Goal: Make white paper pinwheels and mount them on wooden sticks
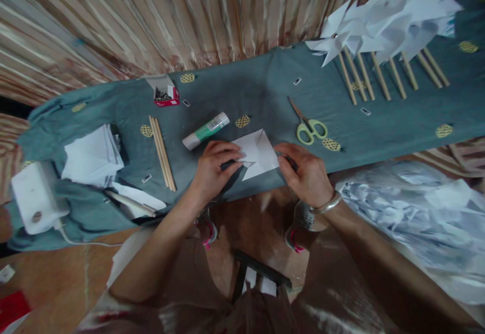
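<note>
Between my hands is a small white paper square (261, 154) with cuts running in from its corners. My left hand (217, 168) pinches its left side between thumb and fingers. At its right corner, my right hand (305, 170) grips the paper with thumb and forefinger. Just beyond my left hand lies a green and white glue stick (206, 131). Scissors with light green handles (310, 128) rest on the cloth past my right hand, blades pointing away.
Finished paper pinwheels (379, 31) on wooden sticks lie at the back right. A red box of metal pins (165, 95), loose wooden sticks (162, 154), stacked paper (93, 154) and a white power adapter (36, 197) occupy the left. A plastic bag of paper scraps (409, 218) stands at right.
</note>
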Demonstrator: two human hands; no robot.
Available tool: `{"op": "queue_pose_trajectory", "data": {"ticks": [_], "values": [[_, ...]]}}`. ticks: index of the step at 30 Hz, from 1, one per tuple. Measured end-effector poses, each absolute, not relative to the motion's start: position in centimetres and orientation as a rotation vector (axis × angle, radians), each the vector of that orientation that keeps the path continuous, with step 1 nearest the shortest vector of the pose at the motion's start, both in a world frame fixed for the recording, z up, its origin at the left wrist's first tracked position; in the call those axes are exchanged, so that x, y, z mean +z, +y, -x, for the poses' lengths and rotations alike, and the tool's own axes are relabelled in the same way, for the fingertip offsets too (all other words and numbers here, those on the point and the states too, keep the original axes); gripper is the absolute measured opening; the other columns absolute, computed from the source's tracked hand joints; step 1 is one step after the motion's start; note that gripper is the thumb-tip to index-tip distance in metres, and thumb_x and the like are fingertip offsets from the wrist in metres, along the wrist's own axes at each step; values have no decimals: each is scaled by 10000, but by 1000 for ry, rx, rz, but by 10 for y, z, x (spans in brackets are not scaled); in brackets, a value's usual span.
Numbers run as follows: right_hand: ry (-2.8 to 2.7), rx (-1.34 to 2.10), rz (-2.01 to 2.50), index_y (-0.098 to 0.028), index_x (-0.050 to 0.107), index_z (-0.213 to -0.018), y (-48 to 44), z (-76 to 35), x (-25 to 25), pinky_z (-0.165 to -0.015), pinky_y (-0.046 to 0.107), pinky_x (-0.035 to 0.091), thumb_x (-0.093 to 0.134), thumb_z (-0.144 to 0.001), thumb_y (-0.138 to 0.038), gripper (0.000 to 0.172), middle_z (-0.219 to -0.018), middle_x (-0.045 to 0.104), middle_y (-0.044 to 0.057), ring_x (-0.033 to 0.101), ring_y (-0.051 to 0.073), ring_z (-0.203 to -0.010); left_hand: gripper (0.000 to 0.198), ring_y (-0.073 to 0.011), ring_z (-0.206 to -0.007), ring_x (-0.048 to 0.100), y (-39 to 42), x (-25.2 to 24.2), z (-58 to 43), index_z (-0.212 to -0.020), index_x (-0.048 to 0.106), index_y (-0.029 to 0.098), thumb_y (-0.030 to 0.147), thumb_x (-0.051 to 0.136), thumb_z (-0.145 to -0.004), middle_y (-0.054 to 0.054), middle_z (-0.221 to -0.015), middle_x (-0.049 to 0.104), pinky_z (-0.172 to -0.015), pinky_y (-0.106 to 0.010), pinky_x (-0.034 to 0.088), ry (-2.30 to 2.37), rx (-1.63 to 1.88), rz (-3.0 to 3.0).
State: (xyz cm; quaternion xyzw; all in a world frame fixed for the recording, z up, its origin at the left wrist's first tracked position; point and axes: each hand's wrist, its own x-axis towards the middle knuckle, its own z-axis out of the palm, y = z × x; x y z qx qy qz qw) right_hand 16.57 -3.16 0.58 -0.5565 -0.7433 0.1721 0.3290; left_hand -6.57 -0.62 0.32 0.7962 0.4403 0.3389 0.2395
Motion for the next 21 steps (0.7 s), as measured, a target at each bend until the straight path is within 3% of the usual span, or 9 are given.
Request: {"op": "queue_pose_trajectory", "data": {"ticks": [9,21], "values": [[-1961,435,1440,-136,697,-1022,-29,-163,4,-930,432,541,482,-888,-213,264,-1084,728,133,680,261,-1023,78,-185,-853,614,1,-2,59,-823,715,202,231,650,-857,-29,-858,715,-844,-376,446,1269,843,-2117],[-2007,428,1432,-200,685,-1037,-30,-164,5,-963,451,515,479,-918,-250,244,-1122,711,98,662,251,-1045,85,-186,-879,605,4,1,53,-766,671,203,229,653,-845,-26,-899,678,-857,-391,450,1356,797,-2120]]}}
